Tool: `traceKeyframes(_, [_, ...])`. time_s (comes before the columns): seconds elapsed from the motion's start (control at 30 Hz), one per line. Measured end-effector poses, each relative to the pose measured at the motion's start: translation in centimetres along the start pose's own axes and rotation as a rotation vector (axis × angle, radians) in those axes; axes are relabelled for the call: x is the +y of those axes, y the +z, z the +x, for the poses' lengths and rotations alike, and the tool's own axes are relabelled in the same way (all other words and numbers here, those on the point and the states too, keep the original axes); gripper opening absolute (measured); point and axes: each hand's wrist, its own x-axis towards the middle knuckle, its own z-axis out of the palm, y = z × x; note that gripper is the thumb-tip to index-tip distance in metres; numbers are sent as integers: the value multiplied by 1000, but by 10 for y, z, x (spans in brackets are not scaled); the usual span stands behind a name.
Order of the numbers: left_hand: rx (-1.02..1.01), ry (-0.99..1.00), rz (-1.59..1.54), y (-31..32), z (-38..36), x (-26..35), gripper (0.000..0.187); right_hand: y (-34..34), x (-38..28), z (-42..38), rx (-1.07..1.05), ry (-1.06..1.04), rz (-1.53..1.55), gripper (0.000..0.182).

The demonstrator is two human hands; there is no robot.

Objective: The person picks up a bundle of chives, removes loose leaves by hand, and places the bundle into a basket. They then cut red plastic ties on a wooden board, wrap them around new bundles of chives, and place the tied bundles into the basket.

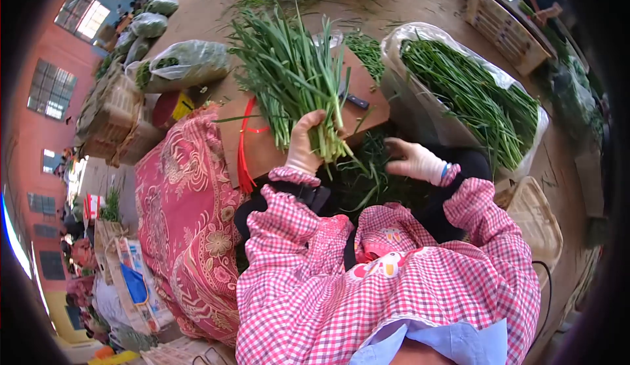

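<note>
A bunch of long green stalks (289, 69) stands in my left hand (306, 140), which is wrapped round its lower end above a brown board (246, 148). My right hand (413, 160) is to the right of the stalk ends, fingers apart, with nothing plainly in it. Loose green leaves (371, 168) hang between the two hands, over my lap. A knife with a dark handle (357, 101) lies on the board behind the bunch; most of its blade is hidden. Red ties (244, 148) hang over the board's left part.
An open plastic bag of green stalks (469, 96) stands at the right. Filled bags (190, 63) and a wooden crate (125, 119) are at the left. Red patterned cloth (190, 227) lies beside my left arm. Another person's arm (548, 14) shows at the upper right, near a crate (505, 27).
</note>
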Motion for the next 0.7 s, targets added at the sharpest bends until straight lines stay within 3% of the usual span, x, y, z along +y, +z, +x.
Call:
traceKeyframes(0.07, [18, -74, 15, -12, -8, -13, 33, 2, -4, 25, -65, -10, 483, 64])
traceKeyframes(0.13, [-59, -119, 20, -20, -12, -31, 35, 25, 29, 64, -291, -43, 847, 64])
traceKeyframes(0.2, [-78, -226, 54, -16, -23, -50, 36, 28, -21, 62, -268, 23, 1288, 67])
traceKeyframes(0.27, [-169, -366, 120, -26, -33, -74, 40, 42, -21, 69, -271, -44, 1431, 71])
traceKeyframes(0.3, [-175, -409, 158, -32, -38, -81, 41, 41, -25, 64, -313, 64, 1604, 71])
traceKeyframes(0.4, [-179, -483, 245, -40, -54, -85, 47, 51, 1, 68, -123, 58, 1585, 72])
traceKeyframes(0.57, [-326, -644, 478, -47, -48, -82, 53, 64, 13, 63, 41, 97, 1420, 40])
traceKeyframes(0.67, [-281, -592, 616, -35, -45, -77, 55, 61, 7, 62, 125, 92, 1486, 36])
traceKeyframes(0.7, [-327, -494, 549, -33, -41, -77, 56, 61, 5, 61, 140, 97, 1513, 35])
